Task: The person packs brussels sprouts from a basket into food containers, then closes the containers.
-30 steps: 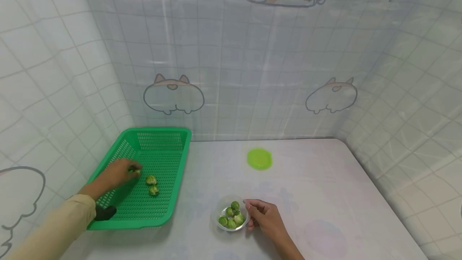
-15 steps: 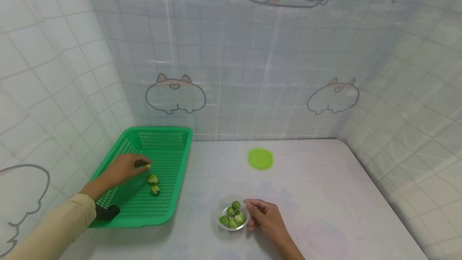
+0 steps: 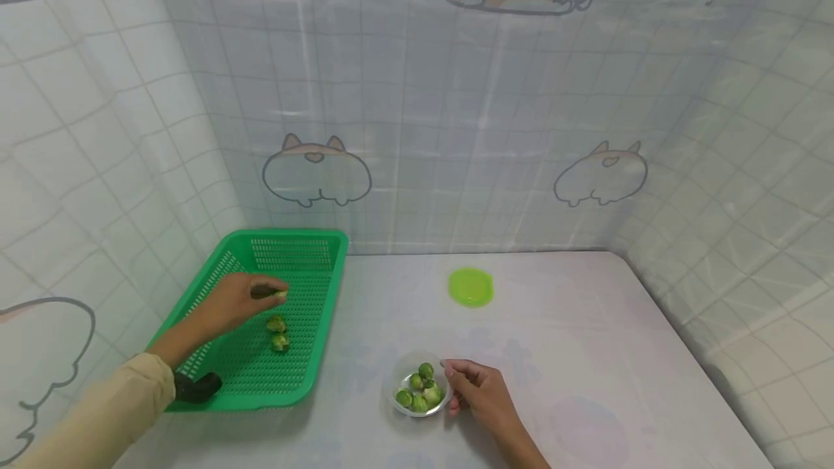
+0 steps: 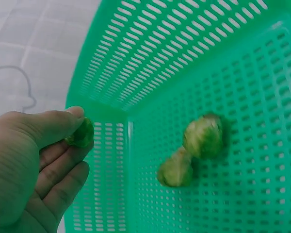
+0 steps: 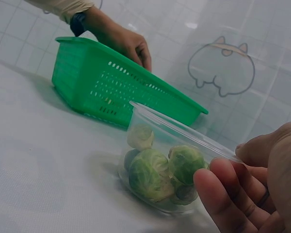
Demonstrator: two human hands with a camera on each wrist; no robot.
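Over green basket [image 3: 287, 375], left hand [image 3: 237, 301] pinching sprout [image 4: 82, 133]

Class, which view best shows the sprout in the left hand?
The left wrist view: there the sprout appears close up, partly covered by the left hand. The head view shows only a small bit of it; the right wrist view shows the hand but not the sprout.

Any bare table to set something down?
Free: tabletop right of lime disc and right hand; strip between green basket and clear cup. Crowded: mid-basket, where left hand pinches one sprout near two loose sprouts; the cup, holding several sprouts, right hand at its rim.
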